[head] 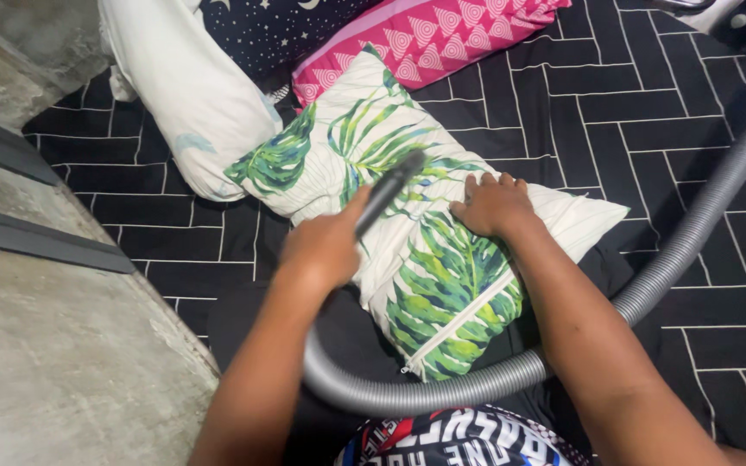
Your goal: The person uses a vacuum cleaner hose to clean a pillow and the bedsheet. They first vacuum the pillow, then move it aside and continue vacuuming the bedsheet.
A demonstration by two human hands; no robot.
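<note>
Head view: left hand [325, 246] grips the vacuum nozzle [390, 190], its long axis slanting up-right across the leaf-print pillow [442, 285]; right hand [494, 203] lies flat, holding nothing.

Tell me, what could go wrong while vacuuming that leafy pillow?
The left hand presses the dark nozzle onto the leaf-print pillow, so suction might grab the thin cover and bunch it up. The right hand lies flat close to the nozzle tip, so fingers could get bumped. The grey hose loops around the pillow's corner and zipper; a tug might drag the pillow sideways.
</note>
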